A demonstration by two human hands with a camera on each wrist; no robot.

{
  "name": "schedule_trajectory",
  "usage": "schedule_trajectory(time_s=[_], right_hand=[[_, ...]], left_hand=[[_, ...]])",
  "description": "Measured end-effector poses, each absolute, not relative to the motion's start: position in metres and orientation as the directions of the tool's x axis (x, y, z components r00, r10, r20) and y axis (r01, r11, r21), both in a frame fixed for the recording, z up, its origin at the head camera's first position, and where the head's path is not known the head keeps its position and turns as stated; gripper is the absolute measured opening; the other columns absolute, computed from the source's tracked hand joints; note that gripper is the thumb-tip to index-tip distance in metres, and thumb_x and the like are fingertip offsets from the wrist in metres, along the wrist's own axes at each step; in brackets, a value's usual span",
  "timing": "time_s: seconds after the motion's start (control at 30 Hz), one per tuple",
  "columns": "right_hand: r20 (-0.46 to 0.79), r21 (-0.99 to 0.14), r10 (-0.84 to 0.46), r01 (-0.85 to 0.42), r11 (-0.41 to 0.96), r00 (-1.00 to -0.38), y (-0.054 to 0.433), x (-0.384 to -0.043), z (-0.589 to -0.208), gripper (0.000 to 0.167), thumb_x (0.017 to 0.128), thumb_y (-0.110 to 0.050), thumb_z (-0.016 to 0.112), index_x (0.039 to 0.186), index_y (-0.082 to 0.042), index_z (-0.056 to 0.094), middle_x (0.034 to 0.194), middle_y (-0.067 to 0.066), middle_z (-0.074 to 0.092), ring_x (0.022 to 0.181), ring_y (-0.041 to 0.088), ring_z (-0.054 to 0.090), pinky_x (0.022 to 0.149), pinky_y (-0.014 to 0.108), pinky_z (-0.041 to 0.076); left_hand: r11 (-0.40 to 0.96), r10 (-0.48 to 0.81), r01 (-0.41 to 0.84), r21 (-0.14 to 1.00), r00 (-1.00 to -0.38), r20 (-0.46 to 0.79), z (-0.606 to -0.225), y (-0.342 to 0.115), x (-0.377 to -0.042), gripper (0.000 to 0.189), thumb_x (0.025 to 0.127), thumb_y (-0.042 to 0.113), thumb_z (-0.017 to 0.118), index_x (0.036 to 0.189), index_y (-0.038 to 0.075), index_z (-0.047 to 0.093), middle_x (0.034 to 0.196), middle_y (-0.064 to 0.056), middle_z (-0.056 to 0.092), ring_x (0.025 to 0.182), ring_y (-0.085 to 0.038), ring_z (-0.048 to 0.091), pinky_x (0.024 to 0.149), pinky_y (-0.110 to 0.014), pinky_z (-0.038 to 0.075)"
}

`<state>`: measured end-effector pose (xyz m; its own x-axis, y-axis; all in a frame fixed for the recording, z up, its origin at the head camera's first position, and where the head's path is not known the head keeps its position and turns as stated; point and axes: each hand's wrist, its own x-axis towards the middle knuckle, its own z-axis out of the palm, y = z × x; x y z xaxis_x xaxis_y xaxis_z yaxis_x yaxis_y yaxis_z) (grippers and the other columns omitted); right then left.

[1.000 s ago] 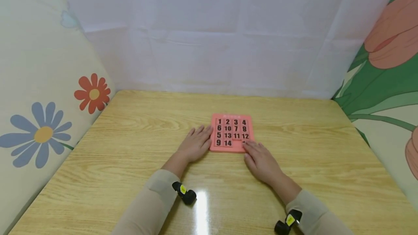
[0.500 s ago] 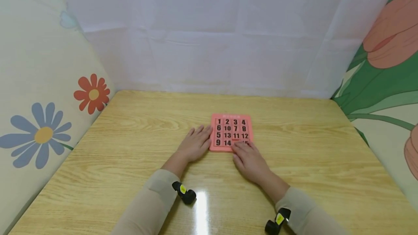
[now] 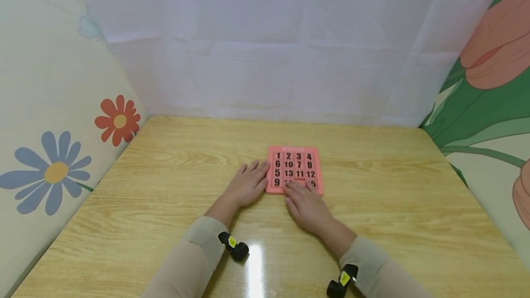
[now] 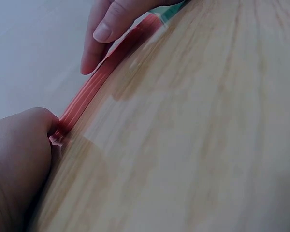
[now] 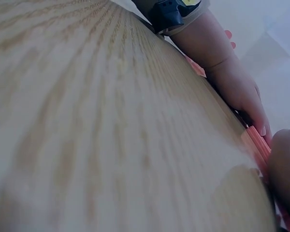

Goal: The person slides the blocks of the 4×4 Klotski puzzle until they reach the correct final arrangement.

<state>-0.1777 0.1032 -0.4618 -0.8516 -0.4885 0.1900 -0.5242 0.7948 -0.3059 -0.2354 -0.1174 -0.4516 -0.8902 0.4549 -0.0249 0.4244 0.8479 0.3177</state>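
Observation:
A pink sliding number puzzle (image 3: 294, 169) lies flat on the wooden table. My left hand (image 3: 247, 184) rests at its left side with fingers extended, fingertips along the edge. Over the bottom row is my right hand (image 3: 308, 206), its fingertips covering most of the tile right of the 9. A gap shows under the 11 tile, with the 15 tile partly visible to its right. The left wrist view shows the ridged puzzle side (image 4: 94, 84) between the left hand (image 4: 21, 159) and the right fingers (image 4: 102, 33). In the right wrist view, the right hand (image 5: 287, 159) is partly cut off.
The light wood-grain table (image 3: 165, 174) extends around the puzzle. Behind it hangs a white cloth (image 3: 265, 59), with flower-printed panels at the left (image 3: 54, 86) and right (image 3: 488, 105). Black wrist cameras (image 3: 233, 246) sit on both beige sleeves.
My right hand has slid left along the bottom row, from the 15 tile across the gap to the tile beside the 9, uncovering the 15. The left hand has stayed in place.

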Motion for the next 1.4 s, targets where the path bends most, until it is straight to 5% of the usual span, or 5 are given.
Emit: schedule_trajectory(time_s=[1.4], right_hand=[[0.174,-0.307,-0.477,-0.508,0.805,-0.862,0.114,-0.176,-0.459,0.043,0.103,-0.028,0.045,0.14,-0.008,0.055,0.148,0.008,0.052,0.14,0.027,0.045,0.123,0.05,0.023]], left_hand=[[0.847,0.454,0.418,0.329,-0.89,-0.036,-0.451,-0.117,-0.235,0.056,0.106,0.035,0.029,0.157,0.012,0.023,0.164,-0.004,0.022,0.153,-0.029,0.014,0.126,-0.05,0.006]])
